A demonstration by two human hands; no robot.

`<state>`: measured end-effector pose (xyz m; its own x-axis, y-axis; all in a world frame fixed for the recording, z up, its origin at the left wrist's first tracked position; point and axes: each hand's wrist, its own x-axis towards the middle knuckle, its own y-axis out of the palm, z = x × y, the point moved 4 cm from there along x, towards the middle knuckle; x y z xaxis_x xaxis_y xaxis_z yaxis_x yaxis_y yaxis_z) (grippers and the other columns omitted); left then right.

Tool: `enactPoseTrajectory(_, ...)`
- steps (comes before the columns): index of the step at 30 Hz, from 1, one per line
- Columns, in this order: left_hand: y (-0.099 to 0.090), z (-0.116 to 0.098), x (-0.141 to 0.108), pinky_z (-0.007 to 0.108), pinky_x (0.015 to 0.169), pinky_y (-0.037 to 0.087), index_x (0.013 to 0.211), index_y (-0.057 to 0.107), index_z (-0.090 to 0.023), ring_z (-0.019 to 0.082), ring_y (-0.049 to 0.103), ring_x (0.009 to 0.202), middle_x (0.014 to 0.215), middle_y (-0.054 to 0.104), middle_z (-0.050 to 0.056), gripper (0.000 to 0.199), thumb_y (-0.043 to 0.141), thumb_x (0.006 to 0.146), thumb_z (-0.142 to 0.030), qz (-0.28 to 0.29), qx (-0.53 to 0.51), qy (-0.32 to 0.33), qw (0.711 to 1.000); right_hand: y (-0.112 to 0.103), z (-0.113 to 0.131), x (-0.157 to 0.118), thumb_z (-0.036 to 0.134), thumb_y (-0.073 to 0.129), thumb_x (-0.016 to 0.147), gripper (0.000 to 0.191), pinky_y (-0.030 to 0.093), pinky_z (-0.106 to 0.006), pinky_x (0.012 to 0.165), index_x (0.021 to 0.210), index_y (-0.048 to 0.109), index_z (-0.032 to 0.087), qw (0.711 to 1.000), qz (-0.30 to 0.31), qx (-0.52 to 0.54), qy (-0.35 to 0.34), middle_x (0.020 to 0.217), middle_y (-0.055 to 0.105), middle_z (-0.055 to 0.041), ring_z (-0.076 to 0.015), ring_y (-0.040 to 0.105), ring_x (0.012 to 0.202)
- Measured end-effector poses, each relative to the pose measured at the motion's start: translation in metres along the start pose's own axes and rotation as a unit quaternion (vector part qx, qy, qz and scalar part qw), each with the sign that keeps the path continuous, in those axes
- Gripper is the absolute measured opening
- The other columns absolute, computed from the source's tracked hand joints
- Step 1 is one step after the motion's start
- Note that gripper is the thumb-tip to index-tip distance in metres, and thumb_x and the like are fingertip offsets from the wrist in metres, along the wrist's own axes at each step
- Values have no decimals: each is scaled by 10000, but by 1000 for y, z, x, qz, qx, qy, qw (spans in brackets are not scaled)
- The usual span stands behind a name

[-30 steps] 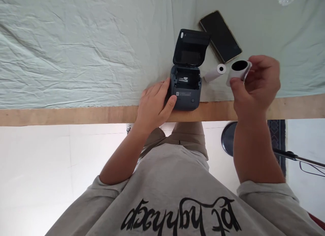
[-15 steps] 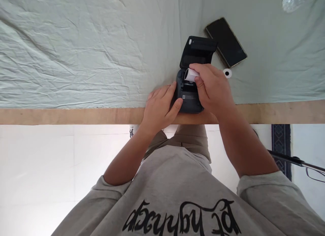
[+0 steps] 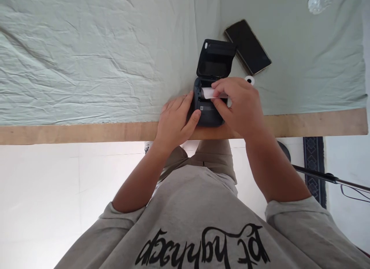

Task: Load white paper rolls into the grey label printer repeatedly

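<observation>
A dark printer-like device (image 3: pixel 210 115) lies at the table's front edge with its black lid (image 3: pixel 215 60) raised at the back. White paper (image 3: pixel 207 93), seemingly a roll, lies within the device's open compartment. Thumb and fingertips of my right hand (image 3: pixel 239 103) pinch the paper from the right. My left hand (image 3: pixel 177 120) rests against the device's left side, fingers extended and thumb on its front left part. Part of the paper is hidden under my right fingers.
A black phone (image 3: pixel 248 46) lies behind and right of the device. A small white roll (image 3: pixel 249 80) sits just behind my right hand. Crumpled clear plastic (image 3: pixel 320 2) is at the back right. A wooden edge (image 3: pixel 315 122) borders the green cloth.
The paper has gone from tilted above the compartment to lying lower inside it. My right fingers have shifted from the roll's top to the paper's front edge. The whole view has shifted slightly.
</observation>
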<state>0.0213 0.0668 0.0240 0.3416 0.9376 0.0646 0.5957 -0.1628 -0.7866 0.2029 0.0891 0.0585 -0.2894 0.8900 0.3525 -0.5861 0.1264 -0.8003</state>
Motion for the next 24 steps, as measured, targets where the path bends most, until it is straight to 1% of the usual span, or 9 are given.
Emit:
enactPoseTrajectory(5, -1, 3, 5, 482, 1180, 435, 1498, 545, -150, 321, 598, 1380, 1471, 657, 162, 564, 448, 1069, -503, -17, -41, -15, 999, -2, 15, -25, 190, 619, 950, 121, 541, -456, 938, 872, 681, 258, 998, -51, 10, -36, 1031, 788, -42, -252, 719, 1041)
enactPoseTrajectory(9, 1, -1, 10, 489, 1180, 436, 1470, 555, -190, 311, 614, 1364, 1468, 659, 145, 537, 490, 1055, -524, -41, -67, -44, 996, 5, 17, -43, 169, 626, 932, 124, 573, -457, 973, 970, 707, 256, 993, -94, 31, -60, 1117, 779, -67, -252, 726, 1101)
enactPoseTrajectory(11, 3, -4, 11, 498, 1184, 423, 1460, 568, -215, 318, 617, 1356, 1454, 671, 130, 525, 534, 1033, -519, -45, -51, -60, 996, 6, 18, -49, 169, 625, 919, 156, 574, -486, 1019, 1024, 700, 257, 994, -90, 35, -60, 1177, 769, -80, -269, 719, 1157)
enactPoseTrajectory(13, 4, -7, 10, 498, 1179, 420, 1462, 573, -223, 335, 614, 1353, 1446, 676, 128, 542, 577, 1006, -516, -46, -25, -73, 996, 4, 20, -50, 181, 624, 915, 158, 577, -504, 1030, 1036, 688, 260, 996, -69, 27, -48, 1201, 765, -79, -283, 713, 1186)
enactPoseTrajectory(16, 5, -8, 8, 481, 1168, 425, 1500, 545, -195, 346, 607, 1362, 1458, 665, 144, 596, 569, 1003, -522, -37, -4, -68, 997, -9, 22, -39, 207, 620, 920, 143, 581, -511, 1026, 1043, 663, 267, 997, -56, 12, -45, 1198, 759, -81, -289, 713, 1182)
enactPoseTrajectory(18, 5, -8, 7, 480, 1172, 420, 1523, 525, -187, 347, 600, 1373, 1476, 654, 149, 616, 547, 1010, -529, -31, 0, -60, 998, -20, 20, -22, 192, 606, 915, 202, 570, -522, 1061, 1095, 637, 279, 996, -79, 2, -49, 1235, 739, -89, -286, 701, 1204)
enactPoseTrajectory(20, 4, -7, 6, 483, 1171, 418, 1534, 516, -184, 351, 595, 1377, 1481, 650, 153, 630, 539, 1010, -534, -27, 5, -57, 998, -28, 12, -1, 141, 592, 878, 307, 541, -532, 1126, 1147, 600, 289, 993, -108, -16, -50, 1307, 702, -95, -287, 658, 1299)
enactPoseTrajectory(22, 4, -6, 6, 483, 1172, 418, 1536, 516, -179, 352, 597, 1375, 1470, 655, 155, 636, 540, 1009, -534, -24, 9, -59, 998, -29, 2, 21, 111, 602, 831, 408, 493, -534, 1201, 1201, 564, 280, 993, -107, -31, -50, 1387, 659, -110, -292, 574, 1429)
enactPoseTrajectory(24, 4, -7, 6, 479, 1183, 413, 1535, 515, -182, 345, 598, 1377, 1468, 658, 151, 628, 533, 1012, -529, -26, 10, -60, 998, -25, -5, 35, 128, 615, 830, 475, 449, -544, 1247, 1279, 527, 256, 995, -80, -34, -52, 1426, 637, -131, -309, 535, 1476)
